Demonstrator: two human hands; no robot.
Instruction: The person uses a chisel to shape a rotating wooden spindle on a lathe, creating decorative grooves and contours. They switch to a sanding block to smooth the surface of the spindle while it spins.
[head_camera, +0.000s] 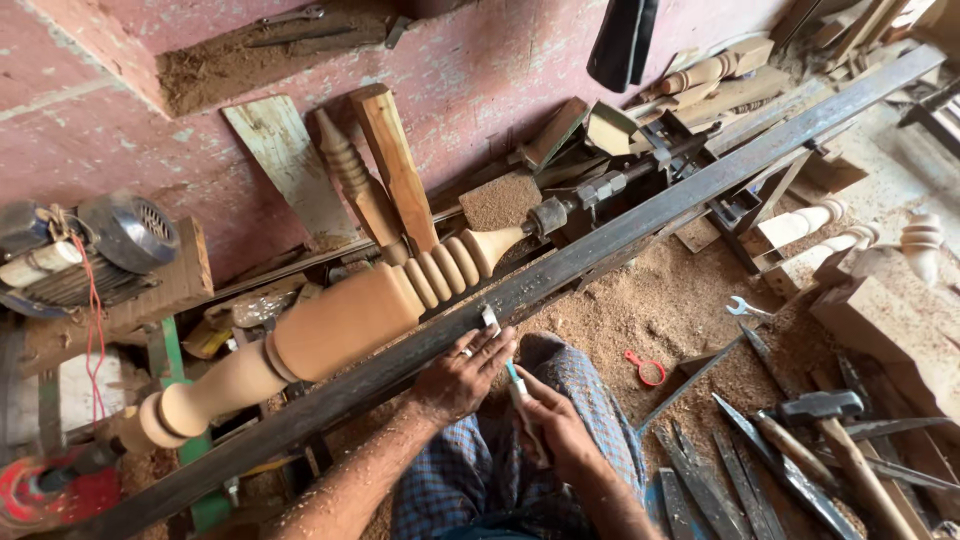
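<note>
The right hand, nearest the camera, is clamped round the handle of a slim tool whose light shaft points up toward the rail. The left hand lies just beside it, fingers bent, resting on the rail's edge and pinching a small pale piece against it; whether it also touches the tool I cannot tell. Behind the rail a turned spindle sits lengthwise in the lathe, its beaded end toward the tailstock. A motor stands at far left. On the sawdust to the right lie a red ring, a spanner, chisels and a hammer
</note>
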